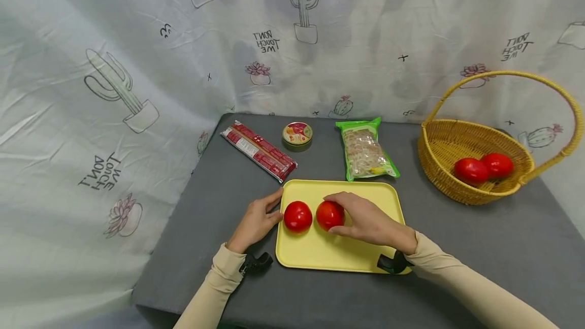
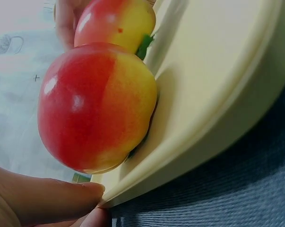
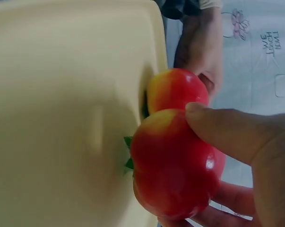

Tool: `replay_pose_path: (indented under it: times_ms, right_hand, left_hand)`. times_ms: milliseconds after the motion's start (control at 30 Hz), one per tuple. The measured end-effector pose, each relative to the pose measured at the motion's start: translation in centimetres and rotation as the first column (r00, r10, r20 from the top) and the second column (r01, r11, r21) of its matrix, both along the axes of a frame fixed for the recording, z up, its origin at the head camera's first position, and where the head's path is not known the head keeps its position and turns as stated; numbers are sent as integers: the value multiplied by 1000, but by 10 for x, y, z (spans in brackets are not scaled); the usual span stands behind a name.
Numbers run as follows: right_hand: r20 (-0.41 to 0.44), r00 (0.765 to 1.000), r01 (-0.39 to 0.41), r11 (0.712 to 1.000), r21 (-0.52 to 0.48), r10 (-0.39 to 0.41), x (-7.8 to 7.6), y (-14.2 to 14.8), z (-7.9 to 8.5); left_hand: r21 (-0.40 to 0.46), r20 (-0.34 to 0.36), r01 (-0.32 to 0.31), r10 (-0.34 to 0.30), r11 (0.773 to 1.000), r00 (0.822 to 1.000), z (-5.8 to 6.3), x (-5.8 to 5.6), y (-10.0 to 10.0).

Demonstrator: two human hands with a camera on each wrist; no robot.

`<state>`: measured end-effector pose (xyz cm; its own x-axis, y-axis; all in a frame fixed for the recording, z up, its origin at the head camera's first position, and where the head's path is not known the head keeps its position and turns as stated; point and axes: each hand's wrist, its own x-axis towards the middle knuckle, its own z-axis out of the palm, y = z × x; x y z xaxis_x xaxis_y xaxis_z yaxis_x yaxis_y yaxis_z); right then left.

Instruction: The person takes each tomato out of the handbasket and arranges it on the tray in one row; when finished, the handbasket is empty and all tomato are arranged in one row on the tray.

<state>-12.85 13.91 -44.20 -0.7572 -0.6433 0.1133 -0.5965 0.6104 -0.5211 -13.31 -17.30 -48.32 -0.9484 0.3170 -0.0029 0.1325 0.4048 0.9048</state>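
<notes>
My right hand (image 1: 367, 220) grips a red tomato (image 1: 329, 216) over the middle of the yellow tray (image 1: 343, 258). Its thumb lies on one side, the other fingers curl round the far side. In the right wrist view, that tomato (image 3: 175, 165) shows green leaves facing the tray. Beside it on the tray's left part sits another tomato (image 1: 298, 217), red with a yellow lower part in the left wrist view. At the tray's left edge, my left hand (image 1: 258, 220) pinches the rim, its thumb (image 2: 62, 198) against it near that tomato.
Behind the tray lie a red long packet (image 1: 259, 150), a round tin (image 1: 297, 134) and a green-edged clear bag (image 1: 367, 150) of food. To the right stands a yellow wicker basket (image 1: 436, 174) with a tall handle, holding two red tomatoes (image 1: 472, 171). A printed curtain (image 1: 365, 65) hangs behind the grey table.
</notes>
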Motion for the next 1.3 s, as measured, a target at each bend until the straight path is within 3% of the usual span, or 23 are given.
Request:
replay_pose_path:
  times_ms: [333,733,1100,1300]
  right_hand:
    - [-6,1000,24,999,22,-23,4,-4,-11]
    - [-12,1000,24,999,34,-24,3,-2,-10]
    - [-8,998,62,998,29,-62,-2,13,7]
    - [-23,983,185,982,26,-184,-25,62,37]
  left_hand:
    - [11,15,7,-8,1000,1000,0,-1,1]
    - [14,30,6,-6,1000,1000,1,-2,1]
    - [16,7,18,-18,1000,1000,0,-2,1]
    - [10,3,23,-23,1000,1000,-1,-3,2]
